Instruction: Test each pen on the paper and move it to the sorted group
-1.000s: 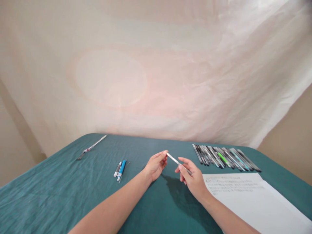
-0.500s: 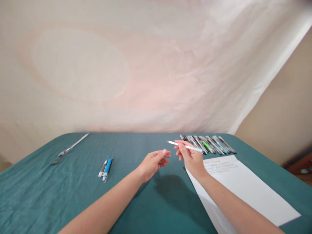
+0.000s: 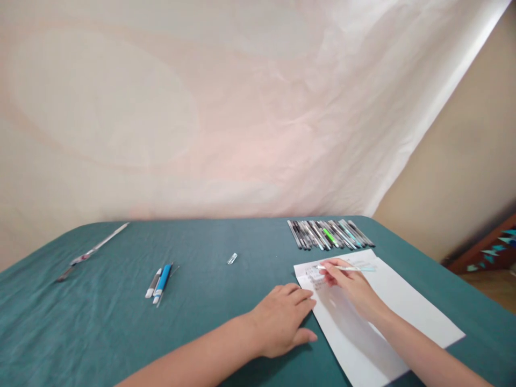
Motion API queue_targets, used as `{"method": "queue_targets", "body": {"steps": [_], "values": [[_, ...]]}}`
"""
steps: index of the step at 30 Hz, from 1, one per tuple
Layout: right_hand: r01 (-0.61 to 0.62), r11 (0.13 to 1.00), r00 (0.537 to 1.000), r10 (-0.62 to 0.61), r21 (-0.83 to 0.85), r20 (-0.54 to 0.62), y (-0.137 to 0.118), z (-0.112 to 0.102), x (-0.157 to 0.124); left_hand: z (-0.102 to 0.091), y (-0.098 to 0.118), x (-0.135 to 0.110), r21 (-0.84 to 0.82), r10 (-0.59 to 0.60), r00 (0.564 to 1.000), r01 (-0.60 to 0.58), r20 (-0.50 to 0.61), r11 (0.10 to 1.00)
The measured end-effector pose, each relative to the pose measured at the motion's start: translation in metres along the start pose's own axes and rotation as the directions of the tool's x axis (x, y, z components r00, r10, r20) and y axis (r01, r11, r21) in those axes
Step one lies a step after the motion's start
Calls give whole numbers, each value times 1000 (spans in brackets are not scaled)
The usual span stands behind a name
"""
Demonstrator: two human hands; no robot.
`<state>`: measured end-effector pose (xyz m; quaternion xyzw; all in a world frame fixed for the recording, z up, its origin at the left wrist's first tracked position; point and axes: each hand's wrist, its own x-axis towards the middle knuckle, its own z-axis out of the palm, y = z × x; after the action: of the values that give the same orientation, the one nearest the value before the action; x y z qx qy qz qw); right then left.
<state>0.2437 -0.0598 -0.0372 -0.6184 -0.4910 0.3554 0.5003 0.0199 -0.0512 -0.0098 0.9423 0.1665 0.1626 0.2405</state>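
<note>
My right hand grips a slim white pen with a pale blue end, its tip over the written lines near the top of the white paper. Whether the tip touches the sheet is too small to tell. Flat on the left edge of the paper and the cloth beside it lies my left hand, fingers spread and holding nothing. A small clear pen cap rests on the cloth, up and to the left of that hand.
A row of several pens lies beyond the paper on the green tablecloth. To the left are a blue pen-like tool, a grey and white one and a long thin item in clear wrapping. A pale cloth hangs behind.
My right hand has brought the pen down over the paper. The left hand has lowered and flattened at the sheet's edge. A clear cap now shows on the cloth. The view has turned rightward.
</note>
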Motion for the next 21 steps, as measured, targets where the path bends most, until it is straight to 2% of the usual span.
{"method": "queue_targets", "body": {"steps": [4,11,17,21], "values": [[30,989,1000,-31,-143,-6,9,-7,-10,11,0,1,29,-41,999,41,2,999],[171,897,982,-188,-409,-2,20,-9,-13,11,-4,-1,46,-32,999,32,8,998],[185,857,978,-207,-481,7,22,-11,-13,11,-5,-1,128,-14,1000,11,24,992],[213,842,972,-232,-495,24,22,-11,-13,11,-5,-2,213,-37,997,21,73,977]]}}
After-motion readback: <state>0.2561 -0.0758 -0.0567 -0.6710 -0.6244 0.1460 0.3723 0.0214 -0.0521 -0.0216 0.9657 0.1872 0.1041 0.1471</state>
